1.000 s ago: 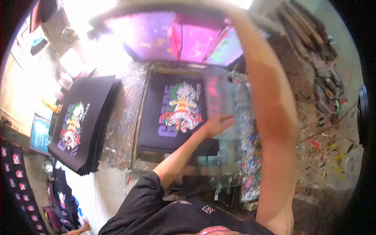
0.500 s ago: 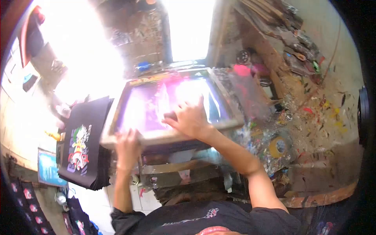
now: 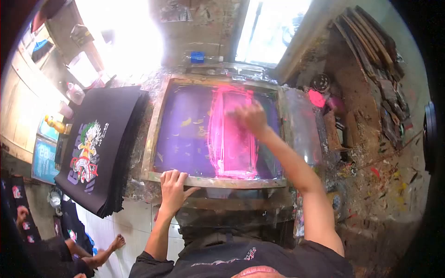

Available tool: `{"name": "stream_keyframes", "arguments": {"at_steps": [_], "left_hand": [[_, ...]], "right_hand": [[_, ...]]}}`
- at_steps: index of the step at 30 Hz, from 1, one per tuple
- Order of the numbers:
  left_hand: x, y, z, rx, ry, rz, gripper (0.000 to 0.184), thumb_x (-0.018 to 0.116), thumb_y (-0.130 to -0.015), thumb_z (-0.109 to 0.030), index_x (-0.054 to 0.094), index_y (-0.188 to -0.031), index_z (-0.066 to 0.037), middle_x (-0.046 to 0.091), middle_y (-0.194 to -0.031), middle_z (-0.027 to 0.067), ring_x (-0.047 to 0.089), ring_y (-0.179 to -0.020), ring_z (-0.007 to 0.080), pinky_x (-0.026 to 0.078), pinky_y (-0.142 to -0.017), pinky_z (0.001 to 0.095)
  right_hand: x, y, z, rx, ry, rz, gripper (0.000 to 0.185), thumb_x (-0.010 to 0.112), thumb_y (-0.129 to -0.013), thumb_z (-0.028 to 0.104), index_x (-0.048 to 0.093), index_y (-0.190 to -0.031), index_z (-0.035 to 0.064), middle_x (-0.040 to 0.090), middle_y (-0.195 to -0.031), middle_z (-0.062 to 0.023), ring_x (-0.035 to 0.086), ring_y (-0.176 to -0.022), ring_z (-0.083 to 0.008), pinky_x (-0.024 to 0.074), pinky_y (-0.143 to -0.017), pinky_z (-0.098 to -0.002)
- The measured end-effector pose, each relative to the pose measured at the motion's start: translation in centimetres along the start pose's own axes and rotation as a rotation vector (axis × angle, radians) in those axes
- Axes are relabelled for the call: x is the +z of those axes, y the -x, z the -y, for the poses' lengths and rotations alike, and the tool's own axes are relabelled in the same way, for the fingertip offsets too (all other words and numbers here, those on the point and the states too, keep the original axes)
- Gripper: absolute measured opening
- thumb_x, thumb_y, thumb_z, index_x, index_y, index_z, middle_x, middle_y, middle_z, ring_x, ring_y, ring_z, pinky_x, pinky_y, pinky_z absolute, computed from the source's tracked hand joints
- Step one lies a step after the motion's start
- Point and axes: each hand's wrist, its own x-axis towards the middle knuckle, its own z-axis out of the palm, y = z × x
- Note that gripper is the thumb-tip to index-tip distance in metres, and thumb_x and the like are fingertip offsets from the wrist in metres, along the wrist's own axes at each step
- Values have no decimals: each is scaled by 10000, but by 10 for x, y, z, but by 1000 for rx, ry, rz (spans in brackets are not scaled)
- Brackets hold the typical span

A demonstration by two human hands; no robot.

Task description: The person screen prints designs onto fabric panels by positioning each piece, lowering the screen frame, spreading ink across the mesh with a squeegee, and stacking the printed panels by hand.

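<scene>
A wooden-framed printing screen (image 3: pixel 152 139) lies in front of me, its purple mesh carrying an upright band of wet pink ink (image 3: pixel 232 153). My left hand (image 3: pixel 173 187) is closed over the frame's near edge, left of the middle, fingers on top and thumb out to the right. Over the pink band, right of centre, is my right hand (image 3: pixel 252 121). Motion smears its fingers, and I cannot make out whether they hold anything. To the left rests a stack of black printed cloth pieces (image 3: pixel 111 125), the top one bearing a colourful figure and lettering.
Behind the screen lies a bottle with a blue label (image 3: pixel 197 57). Pink ink (image 3: pixel 317 98) and clutter stand on the right, near leaning wooden boards (image 3: pixel 366 41). A yellow bottle (image 3: pixel 54 124) is at far left. Another person's leg (image 3: pixel 104 255) shows at lower left.
The screen, tilted with its near edge raised before, now lies flatter. My right hand has moved away from me over the pink ink. The view has shifted, and another person appears at lower left.
</scene>
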Motion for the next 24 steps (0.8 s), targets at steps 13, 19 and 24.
{"name": "stream_keyframes", "arguments": {"at_steps": [13, 19, 24], "left_hand": [[7, 0, 4, -75, 29, 61, 527, 879, -687, -413, 624, -1020, -94, 554, -1000, 78, 532, -1031, 287, 370, -978, 451], [3, -4, -2, -60, 0, 60, 530, 877, -690, -418, 623, -1022, -92, 549, -999, 84, 534, -1034, 294, 366, -978, 452], [2, -3, -1, -71, 5, 76, 541, 883, -688, -390, 636, -1054, -77, 559, -1002, 96, 538, -1046, 304, 377, -978, 449]], "right_hand": [[-19, -54, -40, 172, -251, 592, 572, 748, -838, 564, 676, -1166, 100, 740, -880, -174, 726, -869, -419, 556, -770, -532], [36, -110, -58, 244, -256, 440, 608, 665, -876, 665, 688, -1241, 180, 750, -923, -161, 731, -966, -361, 545, -828, -520], [-22, -74, 12, -89, -604, 537, 482, 666, -926, 573, 694, -1130, 137, 743, -860, -127, 742, -813, -333, 570, -724, -481]]}}
